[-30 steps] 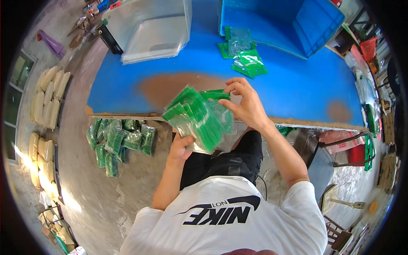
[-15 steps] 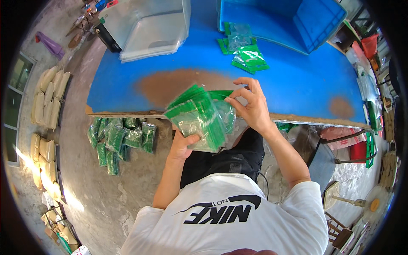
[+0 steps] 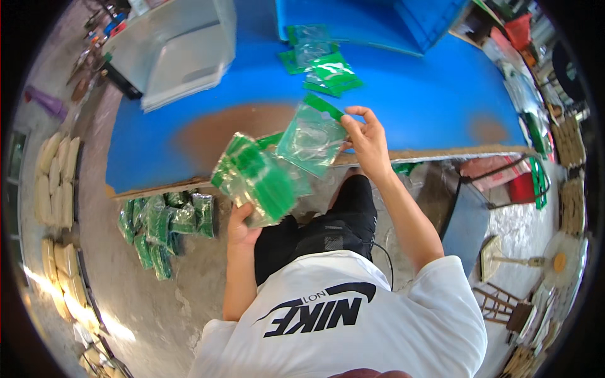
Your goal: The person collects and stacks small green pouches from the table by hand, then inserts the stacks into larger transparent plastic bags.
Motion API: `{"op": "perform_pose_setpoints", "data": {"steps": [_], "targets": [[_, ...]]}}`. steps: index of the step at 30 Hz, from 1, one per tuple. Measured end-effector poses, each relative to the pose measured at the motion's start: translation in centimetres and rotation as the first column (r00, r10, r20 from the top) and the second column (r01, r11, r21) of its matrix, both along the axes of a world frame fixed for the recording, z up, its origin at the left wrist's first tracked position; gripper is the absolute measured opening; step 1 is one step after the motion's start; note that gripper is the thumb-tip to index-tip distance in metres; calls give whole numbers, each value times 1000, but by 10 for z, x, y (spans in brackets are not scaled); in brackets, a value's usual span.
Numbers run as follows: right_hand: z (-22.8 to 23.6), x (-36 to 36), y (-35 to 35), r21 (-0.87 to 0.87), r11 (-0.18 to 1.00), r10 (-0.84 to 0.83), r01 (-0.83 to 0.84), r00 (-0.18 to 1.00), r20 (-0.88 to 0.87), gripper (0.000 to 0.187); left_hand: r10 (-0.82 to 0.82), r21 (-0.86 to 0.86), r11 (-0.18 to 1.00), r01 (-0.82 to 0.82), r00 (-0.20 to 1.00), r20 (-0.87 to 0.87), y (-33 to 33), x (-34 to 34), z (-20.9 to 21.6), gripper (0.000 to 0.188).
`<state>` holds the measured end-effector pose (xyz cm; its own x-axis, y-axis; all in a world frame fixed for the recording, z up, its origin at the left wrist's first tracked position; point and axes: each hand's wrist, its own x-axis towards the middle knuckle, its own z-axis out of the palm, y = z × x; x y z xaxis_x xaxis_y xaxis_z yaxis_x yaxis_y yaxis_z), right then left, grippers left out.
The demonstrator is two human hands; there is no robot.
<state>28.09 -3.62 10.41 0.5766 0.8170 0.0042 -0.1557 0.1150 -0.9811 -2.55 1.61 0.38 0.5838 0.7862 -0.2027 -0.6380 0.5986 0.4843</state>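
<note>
Green-topped pouch [image 3: 311, 137], pinched by the fingers of the right hand [image 3: 372, 143] above the near edge of the surface [image 3: 428, 113], seems to be the one being singled out from the bundle [image 3: 259, 181] gripped in the left hand [image 3: 242, 228], and the next move likely calls for a steady pinch clear of it.

One packet [image 3: 312, 140] in the right fingers [image 3: 354, 128], one fanned stack [image 3: 257, 179] in the left fingers [image 3: 242, 212]; beyond them, one blue crate [image 3: 435, 22], one pale bin [image 3: 142, 47].
</note>
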Motion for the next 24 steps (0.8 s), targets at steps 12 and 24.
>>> {"op": "perform_pose_setpoints", "data": {"steps": [12, 24], "targets": [[-26, 60, -62, -180, 984, -18, 11, 999, -38, 13, -8, 22, 1000, 8, 1000, 4, 12, -25, -33, 64], [-128, 121, -163, -587, 632, 338, -506, 862, -379, 36, -15, -56, 998, 35, 946, 325, 15, -38, -33, 52]]}}
